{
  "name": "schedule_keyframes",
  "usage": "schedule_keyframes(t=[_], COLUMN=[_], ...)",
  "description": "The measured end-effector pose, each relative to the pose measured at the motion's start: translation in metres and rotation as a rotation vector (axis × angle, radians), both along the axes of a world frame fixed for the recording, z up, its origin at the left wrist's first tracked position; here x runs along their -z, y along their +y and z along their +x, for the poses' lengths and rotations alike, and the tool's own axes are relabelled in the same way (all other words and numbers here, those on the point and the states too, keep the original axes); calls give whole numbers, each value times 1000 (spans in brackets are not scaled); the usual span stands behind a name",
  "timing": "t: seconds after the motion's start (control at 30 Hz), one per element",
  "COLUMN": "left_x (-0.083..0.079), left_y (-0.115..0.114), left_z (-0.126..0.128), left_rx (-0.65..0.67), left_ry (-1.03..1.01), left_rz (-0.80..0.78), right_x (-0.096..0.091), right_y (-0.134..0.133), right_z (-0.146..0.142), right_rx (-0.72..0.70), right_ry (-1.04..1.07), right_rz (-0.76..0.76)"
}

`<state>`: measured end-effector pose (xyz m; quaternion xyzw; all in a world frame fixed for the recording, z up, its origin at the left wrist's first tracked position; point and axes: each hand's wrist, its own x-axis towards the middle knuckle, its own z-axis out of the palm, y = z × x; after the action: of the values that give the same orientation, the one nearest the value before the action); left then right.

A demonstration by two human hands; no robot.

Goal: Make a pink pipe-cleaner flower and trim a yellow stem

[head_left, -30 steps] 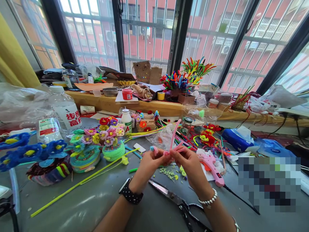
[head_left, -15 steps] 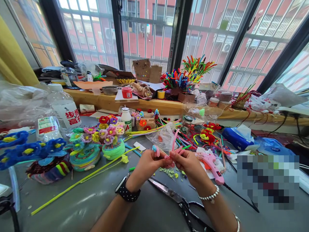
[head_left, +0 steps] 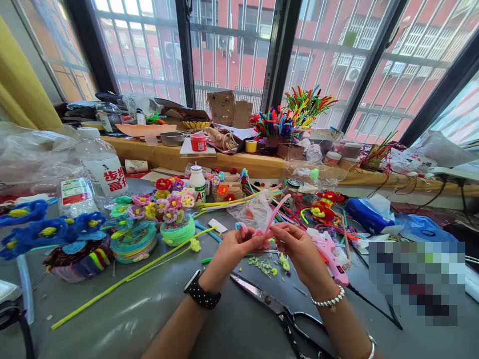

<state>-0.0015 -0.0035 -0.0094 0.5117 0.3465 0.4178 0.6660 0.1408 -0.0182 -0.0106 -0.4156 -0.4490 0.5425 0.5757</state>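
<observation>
My left hand (head_left: pixel 235 252) pinches a looped pink pipe cleaner piece (head_left: pixel 261 238) between thumb and fingers. A small blue and pink curl pokes out above its index finger. My right hand (head_left: pixel 295 244) is closed on the other side of the same pink pipe cleaner, and one long end slants up to the right. Large black-handled scissors (head_left: pixel 267 299) lie on the grey table below my hands. Green and yellow fuzz clippings (head_left: pixel 262 265) are scattered just under my fingers. Beside my right hand rests a pink hot glue gun (head_left: pixel 333 262).
A long yellow pipe cleaner stem (head_left: pixel 127 281) crosses the table at left. Pipe cleaner flower pots (head_left: pixel 132 239) and bottles (head_left: pixel 99 164) stand behind it. A blue tissue pack (head_left: pixel 370 214) sits at right. The glue gun's black cord (head_left: pixel 370 304) trails across the right side.
My right hand has moved slightly right, away from the left. The long pink end now leans further right, and the loops between my hands show more.
</observation>
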Motion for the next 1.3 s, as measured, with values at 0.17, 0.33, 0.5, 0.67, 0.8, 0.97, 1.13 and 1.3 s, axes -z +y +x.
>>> schedule_keyframes(t=[0.17, 0.33, 0.5, 0.67, 0.8, 0.97, 1.13, 1.3], left_x=[0, -2, -5, -2, 1, 3, 5, 7], left_y=[1, 1, -3, -1, 2, 4, 2, 1], left_z=[-3, -10, -10, -6, -6, -4, -1, 0], left_rx=[-35, 136, 335, 122, 31, 25, -23, -48], left_ry=[-8, 161, 137, -82, -209, -234, -211, -158], left_rz=[-19, 56, 42, -45, -140, -159, -190, -165], right_x=[1, 3, -3, 0, 0, -3, 1, 5], right_y=[1, 3, -2, 2, 1, -2, -1, 2], right_z=[9, 17, 8, 10, 13, 9, 3, -2], right_rx=[-116, -227, -273, -107, -162, -120, -115, -59], right_ry=[-5, -130, -174, -73, -140, -100, 73, 157], right_rz=[-80, -83, 2, -20, 39, 113, 102, 123])
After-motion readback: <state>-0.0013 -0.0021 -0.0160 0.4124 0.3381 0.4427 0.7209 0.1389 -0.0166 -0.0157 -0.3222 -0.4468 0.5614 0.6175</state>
